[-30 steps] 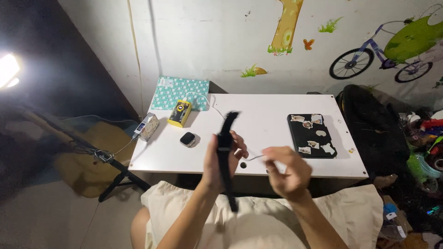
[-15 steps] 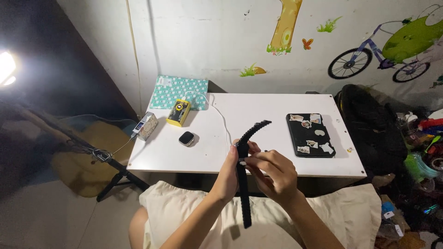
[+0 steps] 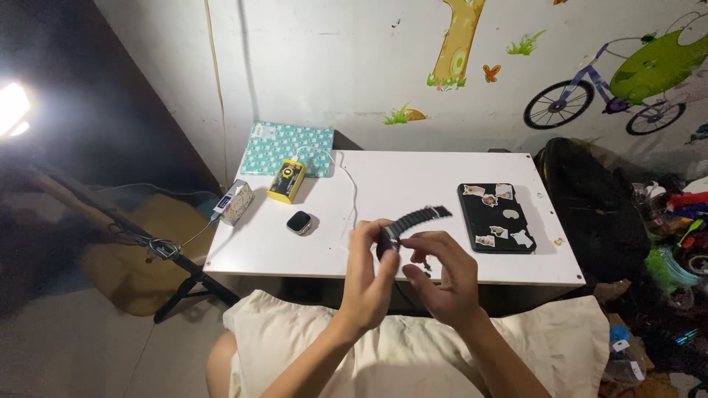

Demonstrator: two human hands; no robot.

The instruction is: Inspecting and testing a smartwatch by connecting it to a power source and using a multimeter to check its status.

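Currently your left hand (image 3: 369,276) is closed around the near end of a dark ribbed watch strap (image 3: 413,221), fingers curled over it just above the front edge of the white table (image 3: 413,184). Your right hand (image 3: 442,276) sits just beside it, fingers bent and pinched toward the same end of the strap; whether it grips the strap itself or a small part at it cannot be told, since the spot is hidden between the fingers. The free end of the strap runs up and to the right, off the table surface, toward the black case (image 3: 495,219). That case lies flat on the right part of the table, covered with pale stickers. To the left of your hands, a small watch body (image 3: 299,222) rests alone on the tabletop, apart from the strap. Further back stands a yellow box-shaped device (image 3: 286,180) with a white cable (image 3: 346,177) curving from it across the table. Behind it, a teal patterned packet (image 3: 289,147) lies against the wall. At the left table edge sits a small grey device (image 3: 234,202) with a wire leading off toward a tripod (image 3: 177,273) on the floor. A black bag (image 3: 590,206) leans beside the table's right side. A pale cushion (image 3: 413,354) covers your lap.
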